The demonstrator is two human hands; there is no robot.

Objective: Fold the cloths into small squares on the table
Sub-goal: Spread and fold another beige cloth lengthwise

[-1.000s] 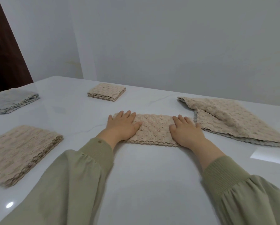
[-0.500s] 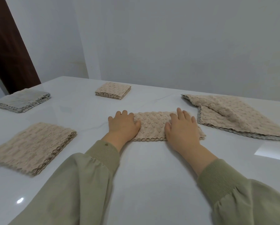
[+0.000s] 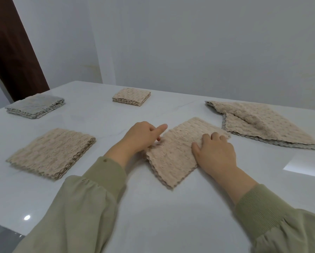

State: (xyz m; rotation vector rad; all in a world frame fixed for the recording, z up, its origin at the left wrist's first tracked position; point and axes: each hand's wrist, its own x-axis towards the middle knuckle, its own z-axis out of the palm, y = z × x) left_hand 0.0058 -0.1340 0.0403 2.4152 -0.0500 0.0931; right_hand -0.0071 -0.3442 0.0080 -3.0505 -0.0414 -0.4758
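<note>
White tabletop (image 3: 153, 216) carries, nearest, a folded beige cloth (image 3: 173, 156) lying askew, the right hand (image 3: 215, 154) pressing flat on it and the left hand (image 3: 140, 137) curled at its left edge, forefinger out, grip unclear, then a beige stack (image 3: 51, 154) left, a loose cloth (image 3: 258, 125) right, and farthest a small beige square (image 3: 131, 96) and a grey pile (image 3: 34, 106).

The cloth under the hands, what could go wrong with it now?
The middle cloth lies crooked, so its layers might slide apart if the right hand lifts off. Its far corner sits close to the loose cloth, so a push could bump and rumple that one.
</note>
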